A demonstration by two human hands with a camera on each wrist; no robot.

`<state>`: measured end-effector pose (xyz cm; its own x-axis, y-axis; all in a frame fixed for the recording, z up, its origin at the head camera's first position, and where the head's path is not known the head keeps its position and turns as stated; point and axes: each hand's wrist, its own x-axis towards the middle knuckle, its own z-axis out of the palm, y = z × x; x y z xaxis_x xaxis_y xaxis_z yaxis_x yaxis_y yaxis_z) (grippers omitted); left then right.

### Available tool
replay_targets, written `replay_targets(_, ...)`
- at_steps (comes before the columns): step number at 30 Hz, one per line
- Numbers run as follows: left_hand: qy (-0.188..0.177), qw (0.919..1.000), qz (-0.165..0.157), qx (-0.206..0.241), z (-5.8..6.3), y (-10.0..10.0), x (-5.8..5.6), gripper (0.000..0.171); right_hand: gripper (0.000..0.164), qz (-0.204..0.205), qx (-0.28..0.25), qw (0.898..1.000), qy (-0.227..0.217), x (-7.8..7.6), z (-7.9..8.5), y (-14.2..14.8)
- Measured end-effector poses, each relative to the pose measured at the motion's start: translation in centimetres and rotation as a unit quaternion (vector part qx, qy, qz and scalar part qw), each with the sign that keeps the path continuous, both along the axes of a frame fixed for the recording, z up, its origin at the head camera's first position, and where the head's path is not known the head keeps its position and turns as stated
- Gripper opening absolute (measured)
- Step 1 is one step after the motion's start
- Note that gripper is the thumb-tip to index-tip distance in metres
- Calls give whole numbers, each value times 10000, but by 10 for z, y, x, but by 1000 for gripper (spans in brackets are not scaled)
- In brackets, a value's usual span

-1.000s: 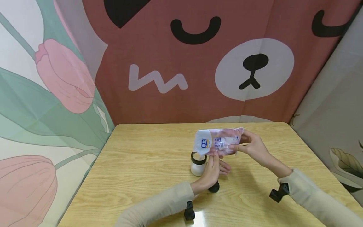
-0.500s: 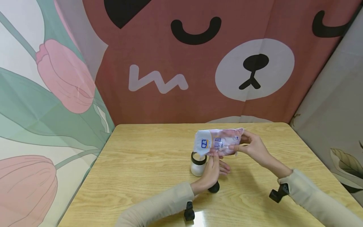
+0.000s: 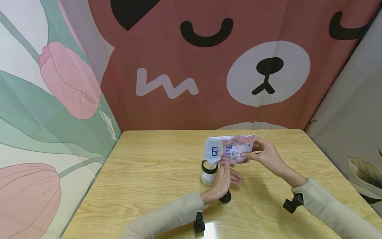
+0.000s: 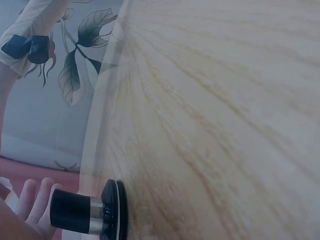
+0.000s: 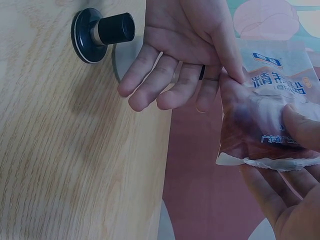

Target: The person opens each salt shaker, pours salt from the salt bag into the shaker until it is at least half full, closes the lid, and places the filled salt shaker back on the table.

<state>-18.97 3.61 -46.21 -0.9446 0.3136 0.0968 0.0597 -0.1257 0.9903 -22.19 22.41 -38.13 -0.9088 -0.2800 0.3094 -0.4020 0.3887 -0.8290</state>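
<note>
My right hand (image 3: 270,158) pinches the sealed end of a pink and white bag of salt (image 3: 222,149), thumb on the printed front and fingers behind. The bag lies nearly level, its pale end tilted over the mouth of a small black-rimmed jar (image 3: 207,178) with white contents. Below the bag is my left hand (image 3: 221,184); the right wrist view has its fingers (image 5: 142,75) stretched out and loose, its thumb against the bag's edge. A black lid with a tall knob (image 5: 116,28) and silver band rests on the table beside the left hand.
The wooden table (image 3: 143,172) spans the front, with a patterned curtain (image 3: 167,113) hanging behind its far edge. Black camera mounts sit on both sleeves, the left one (image 3: 199,224) low over the tabletop. A light patch reflects near the front.
</note>
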Motion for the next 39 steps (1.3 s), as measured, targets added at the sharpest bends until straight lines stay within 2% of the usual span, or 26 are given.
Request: replay_targets(39, -4, 10000, 41, -25, 0, 2, 1, 54, 39, -118, 171, 9998, 61, 2, 1, 1)
